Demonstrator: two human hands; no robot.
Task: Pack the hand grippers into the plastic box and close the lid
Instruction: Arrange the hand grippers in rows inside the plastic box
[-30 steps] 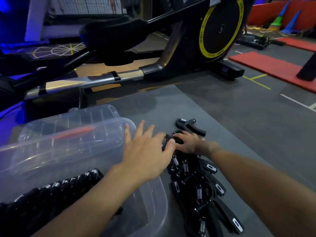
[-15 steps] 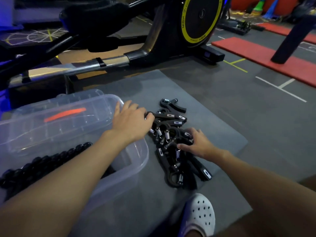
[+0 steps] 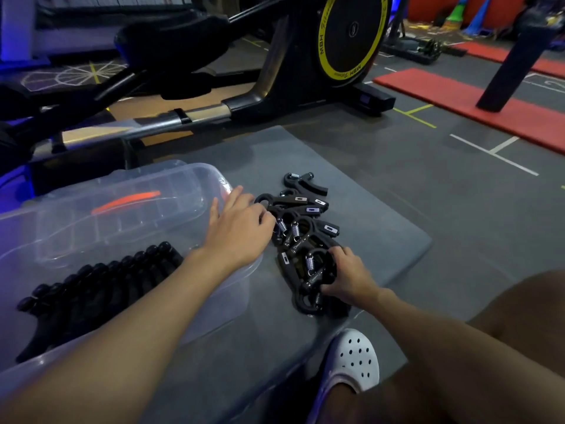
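Observation:
A heap of black hand grippers (image 3: 301, 237) with steel springs lies on a grey mat (image 3: 376, 215). One hand gripper (image 3: 305, 183) lies apart at the far end. To the left stands a clear plastic box (image 3: 235, 289) holding a row of black hand grippers (image 3: 101, 286). Its clear lid (image 3: 122, 215) with an orange handle leans behind it. My left hand (image 3: 240, 229) reaches over the box's corner, fingertips curled onto the heap's left side. My right hand (image 3: 347, 276) grips grippers at the heap's near end.
A black exercise machine (image 3: 305, 65) with a yellow-ringed flywheel stands just beyond the mat. Red mats (image 3: 464, 99) and a dark post (image 3: 516, 59) lie to the right on the grey floor. My foot in a white clog (image 3: 351, 359) rests at the mat's near edge.
My right hand slid from the heap's far end to its near end and closed on grippers there. My left hand came down from open above the box onto the heap's left side.

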